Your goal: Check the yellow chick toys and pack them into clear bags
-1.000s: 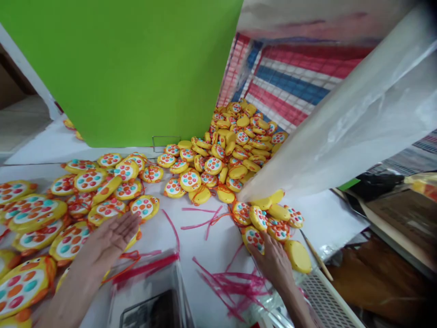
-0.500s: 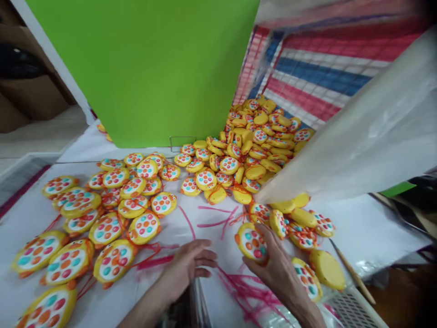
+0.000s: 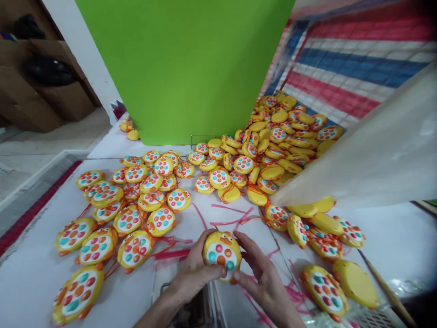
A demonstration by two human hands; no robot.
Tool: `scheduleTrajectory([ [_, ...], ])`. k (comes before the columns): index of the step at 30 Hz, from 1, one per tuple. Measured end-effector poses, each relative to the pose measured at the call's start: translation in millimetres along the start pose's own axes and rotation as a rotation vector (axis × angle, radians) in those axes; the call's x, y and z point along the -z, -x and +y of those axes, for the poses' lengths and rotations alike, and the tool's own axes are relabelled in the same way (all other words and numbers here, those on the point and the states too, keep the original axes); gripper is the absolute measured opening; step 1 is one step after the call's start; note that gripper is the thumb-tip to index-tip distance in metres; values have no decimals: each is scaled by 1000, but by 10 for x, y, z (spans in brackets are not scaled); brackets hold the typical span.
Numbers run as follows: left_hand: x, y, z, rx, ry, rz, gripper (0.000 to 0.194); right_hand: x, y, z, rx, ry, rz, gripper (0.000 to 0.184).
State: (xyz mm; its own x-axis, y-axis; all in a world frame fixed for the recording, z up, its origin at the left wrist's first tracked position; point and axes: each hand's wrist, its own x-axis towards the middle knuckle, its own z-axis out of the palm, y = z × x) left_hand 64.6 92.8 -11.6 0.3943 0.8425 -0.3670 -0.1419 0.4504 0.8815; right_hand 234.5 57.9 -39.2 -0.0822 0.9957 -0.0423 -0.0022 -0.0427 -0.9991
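Toy (image 3: pixel 221 255) sits face-up between both hands, just above the table (image 3: pixel 34 282); left hand (image 3: pixel 194 273) and right hand (image 3: pixel 262 278) pinch its edges. Probably best gripping the rim, thumbs off the buttons.

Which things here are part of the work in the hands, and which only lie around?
In hand:
- yellow toy, face up
- left hand and right hand, gripping its sides

Lying about:
- loose toys on the white table
- toy heap
- green board
- pink strings
- clear plastic sheet
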Motion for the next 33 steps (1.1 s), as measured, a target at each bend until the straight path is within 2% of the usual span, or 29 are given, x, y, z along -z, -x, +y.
scheduleTrajectory([
  [3,50,19,-51,-25,0,-8,70,-16,-32,-8,-111,-212,0,41],
  [6,97,31,-113,-18,-30,31,59,-72,-41,-34,-179,-251,-46,35],
  [10,136,56,-103,-14,-146,53,44,-124,-28,-52,-190,-263,-22,34],
  [14,131,80,-6,-30,-176,20,40,-144,-44,-32,-175,-262,-27,35],
  [17,149,91,29,-17,-172,36,43,-180,-62,3,-155,-234,-84,34],
  [20,229,92,35,-13,-178,116,44,-239,-71,40,-147,-134,-121,38],
  [24,364,84,82,-51,-107,256,43,-326,-100,42,-110,-20,-88,37],
  [29,389,114,120,-129,113,144,37,-455,-155,18,-27,-95,-127,37],
  [33,364,161,51,-119,211,125,38,-548,-202,15,-48,-111,-90,43],
])
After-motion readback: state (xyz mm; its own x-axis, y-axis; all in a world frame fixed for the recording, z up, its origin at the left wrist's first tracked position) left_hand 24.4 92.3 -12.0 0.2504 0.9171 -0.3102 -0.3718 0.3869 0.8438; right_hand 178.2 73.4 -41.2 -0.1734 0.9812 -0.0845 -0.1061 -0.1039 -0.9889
